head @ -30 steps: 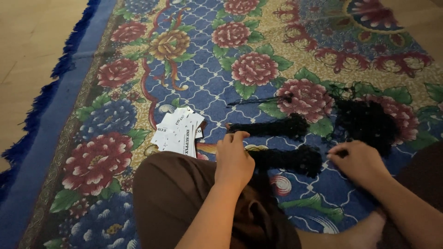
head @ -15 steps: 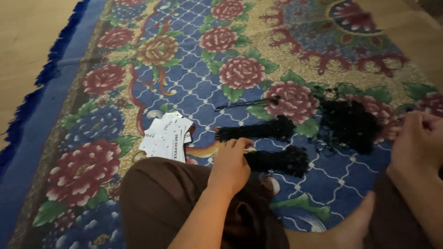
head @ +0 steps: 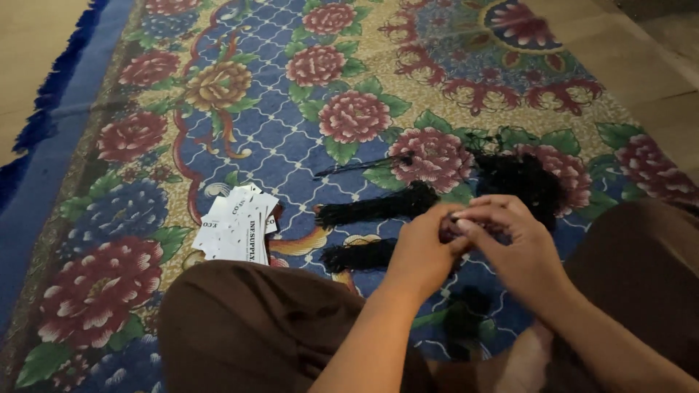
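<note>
Left hand [head: 422, 251]: up over the rug [head: 291, 145], fingers curled in tight, pinching a small dark piece [head: 448, 229] against the right hand. What the piece is, I cannot tell; it is mostly hidden.
Right hand [head: 520, 255]: pressed up against the left, fingertips [head: 466, 227] bent and closed on that same dark piece. Both hands meet right above the bundles.
Dark piece: held between the two hands, clear of the rug, just in front of the black pile.
Upper bundle [head: 378, 207]: a long black tassel-like bunch lying flat on the rug, just beyond the left hand, pointing left to right.
Lower bundle [head: 360, 256]: a second black bunch, nearer than the upper bundle and roughly parallel to it, its right end hidden behind the left wrist.
Black pile [head: 528, 178]: a loose dark heap on the rug, right of the upper bundle and just beyond the right hand.
Thin strand [head: 360, 167]: a slim black line on the rug, beyond the upper bundle.
Cards [head: 237, 229]: a fanned stack of white paper cards, left of the bundles, beside the left knee.
Knees: brown trousers [head: 247, 327] fill the near edge; the person sits on the rug.
Rug: blue and gold with red flowers, blue fringe on its left side against a pale floor [head: 29, 44].
</note>
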